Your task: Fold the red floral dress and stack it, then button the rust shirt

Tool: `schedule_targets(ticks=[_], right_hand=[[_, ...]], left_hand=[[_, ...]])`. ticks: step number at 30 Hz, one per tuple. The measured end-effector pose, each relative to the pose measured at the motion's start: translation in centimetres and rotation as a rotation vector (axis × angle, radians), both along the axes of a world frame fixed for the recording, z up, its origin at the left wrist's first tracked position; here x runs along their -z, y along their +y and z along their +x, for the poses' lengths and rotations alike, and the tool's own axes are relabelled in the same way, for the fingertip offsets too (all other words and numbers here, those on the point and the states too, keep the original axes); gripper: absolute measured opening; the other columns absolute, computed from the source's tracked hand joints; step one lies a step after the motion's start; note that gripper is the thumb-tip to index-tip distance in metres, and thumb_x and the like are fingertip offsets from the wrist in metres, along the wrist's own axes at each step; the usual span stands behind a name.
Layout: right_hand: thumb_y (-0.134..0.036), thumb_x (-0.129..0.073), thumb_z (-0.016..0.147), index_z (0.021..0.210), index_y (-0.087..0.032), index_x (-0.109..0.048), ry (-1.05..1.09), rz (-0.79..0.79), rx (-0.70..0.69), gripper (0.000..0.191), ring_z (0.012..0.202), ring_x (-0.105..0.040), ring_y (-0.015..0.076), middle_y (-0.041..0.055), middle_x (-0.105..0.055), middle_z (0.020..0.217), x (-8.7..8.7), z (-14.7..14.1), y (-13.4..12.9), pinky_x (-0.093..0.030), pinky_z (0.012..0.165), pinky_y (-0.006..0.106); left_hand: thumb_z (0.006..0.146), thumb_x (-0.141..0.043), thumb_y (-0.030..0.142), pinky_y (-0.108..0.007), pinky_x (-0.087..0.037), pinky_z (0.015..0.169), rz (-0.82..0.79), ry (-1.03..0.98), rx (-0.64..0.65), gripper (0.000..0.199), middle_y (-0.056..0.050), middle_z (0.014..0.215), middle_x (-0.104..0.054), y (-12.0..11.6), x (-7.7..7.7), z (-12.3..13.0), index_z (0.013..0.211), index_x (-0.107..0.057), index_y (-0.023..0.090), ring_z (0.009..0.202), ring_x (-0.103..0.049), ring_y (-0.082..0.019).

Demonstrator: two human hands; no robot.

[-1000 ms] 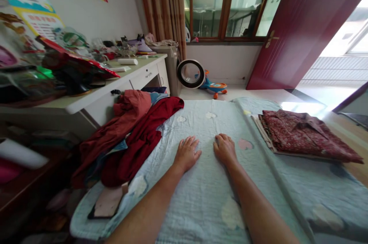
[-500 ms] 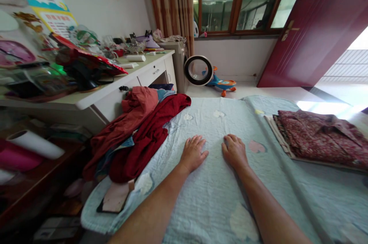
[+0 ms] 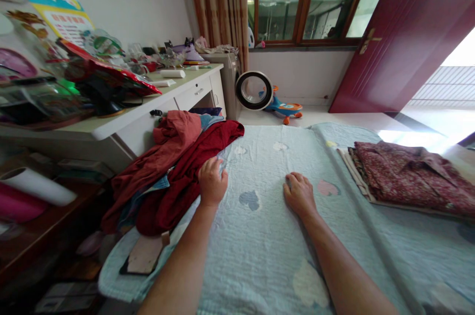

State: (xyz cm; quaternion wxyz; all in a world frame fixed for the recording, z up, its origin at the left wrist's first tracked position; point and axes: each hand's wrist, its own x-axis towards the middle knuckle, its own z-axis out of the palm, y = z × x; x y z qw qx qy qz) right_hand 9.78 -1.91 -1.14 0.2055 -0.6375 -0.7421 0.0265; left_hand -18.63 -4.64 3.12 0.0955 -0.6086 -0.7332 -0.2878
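Observation:
My left hand (image 3: 213, 182) is at the edge of a dark red garment (image 3: 178, 196), its thumb apart from slightly bent fingers. Whether it touches the cloth I cannot tell, but nothing shows in its grip. Flat on the pale blue bed cover (image 3: 256, 246) with heart patterns rests my right hand (image 3: 300, 194), open and holding nothing. Beside the dark red garment lies a rust-coloured garment (image 3: 174, 129), with some blue denim cloth (image 3: 159, 185) peeking out between them.
Folded patterned clothes (image 3: 411, 171) lie on the right of the bed. A phone-like flat object (image 3: 143, 255) is at the lower left. A cluttered desk (image 3: 133, 117) stands left. Beyond the bed are a washing machine with its round door (image 3: 254, 90) open and a blue ride-on toy (image 3: 284, 107).
My left hand has moved left from the bare bed cover to the dark red garment's edge, uncovering a grey-blue heart. My right hand stays in place. The view has shifted slightly.

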Motion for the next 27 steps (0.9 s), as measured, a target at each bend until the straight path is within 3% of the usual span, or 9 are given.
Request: schedule_targets(ticks=[4,7,14,21,27], right_hand=[[-0.029,-0.048,0.09,0.117,-0.017,-0.063,0.005,-0.002,-0.003,0.033,0.118,-0.05,0.0267,0.0113,-0.059,0.129,0.1,0.0,0.1,-0.035,0.102,0.038],[-0.029,-0.049,0.09,0.117,-0.017,-0.063,0.0,0.006,-0.008,0.033,0.118,-0.051,0.0264,0.0112,-0.059,0.128,0.2,0.1,0.2,-0.034,0.102,0.037],[-0.029,-0.049,0.09,0.117,-0.017,-0.063,0.0,0.018,-0.008,0.033,0.118,-0.051,0.0261,0.0115,-0.059,0.128,0.5,0.2,0.2,-0.034,0.103,0.037],[-0.027,-0.051,0.089,0.116,-0.015,-0.064,0.016,0.039,-0.014,0.031,0.116,-0.052,0.0259,0.0113,-0.06,0.126,0.5,0.2,0.2,-0.035,0.102,0.037],[-0.026,-0.053,0.09,0.114,-0.015,-0.065,0.023,0.068,-0.024,0.029,0.114,-0.052,0.0254,0.0116,-0.061,0.123,0.8,0.3,0.4,-0.036,0.099,0.036]], left_hand=[[0.086,-0.052,0.023,-0.052,-0.035,0.107,-0.032,0.112,-0.227,0.035,-0.015,0.142,-0.049,-0.3,0.4,-1.9,0.12,-0.06,0.018,0.134,-0.039,-0.034],[0.086,-0.051,0.021,-0.056,-0.037,0.103,-0.053,0.157,-0.314,0.039,-0.016,0.146,-0.043,-0.4,0.6,-2.3,0.125,-0.056,0.017,0.132,-0.04,-0.037],[0.085,-0.053,0.019,-0.039,-0.052,0.082,-0.129,0.141,-0.364,0.06,-0.019,0.134,-0.048,0.1,-0.3,-3.8,0.142,-0.037,0.013,0.102,-0.061,-0.029],[0.088,-0.052,0.023,-0.034,-0.051,0.075,-0.294,0.129,-0.34,0.041,-0.014,0.108,-0.061,0.7,-0.1,-4.7,0.129,-0.052,0.017,0.093,-0.065,-0.027],[0.088,-0.052,0.021,-0.035,-0.049,0.082,-0.2,0.122,-0.291,0.041,-0.014,0.113,-0.061,0.2,0.4,-4.2,0.129,-0.055,0.016,0.102,-0.061,-0.027]])
